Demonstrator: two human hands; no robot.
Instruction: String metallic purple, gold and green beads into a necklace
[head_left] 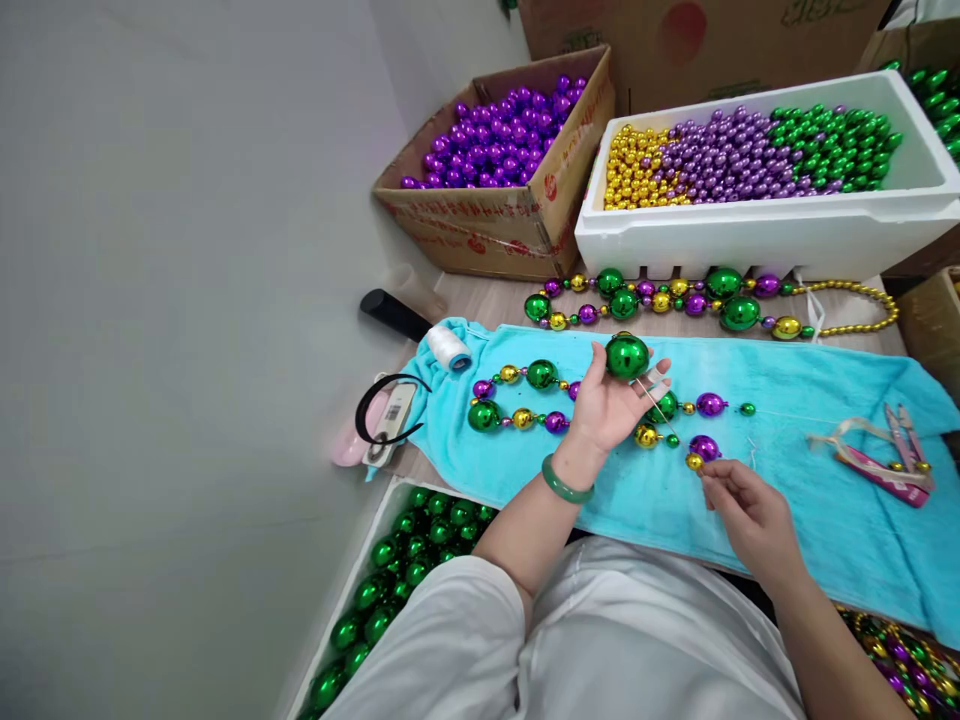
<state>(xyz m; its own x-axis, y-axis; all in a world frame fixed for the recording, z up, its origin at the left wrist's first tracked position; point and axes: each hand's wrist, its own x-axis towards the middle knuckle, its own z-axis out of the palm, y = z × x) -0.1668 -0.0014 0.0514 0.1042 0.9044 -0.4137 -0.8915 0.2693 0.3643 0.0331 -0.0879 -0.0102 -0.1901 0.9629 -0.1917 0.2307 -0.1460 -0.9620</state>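
Note:
A large shiny green bead (627, 356) rests on the fingers of my left hand (611, 400), which is turned palm up with the thumb beside it. A thin string runs from that bead down toward my right hand (742, 505). The right fingertips pinch a small gold bead (694, 462), just below a purple bead (704, 447). Under and around my left hand lies a partly strung necklace (523, 418) of green, gold and purple beads on a turquoise towel (487, 480). Part of it is hidden behind the hand.
A finished-looking bead necklace (741, 313) lies behind the towel. Farther back stand a carton of purple beads (480, 228) and a white foam box (750, 235). Thread spool (448, 348) and black headband (367, 405) are left; pink-handled snips (885, 475) right; a green-bead bin (394, 490) lower left.

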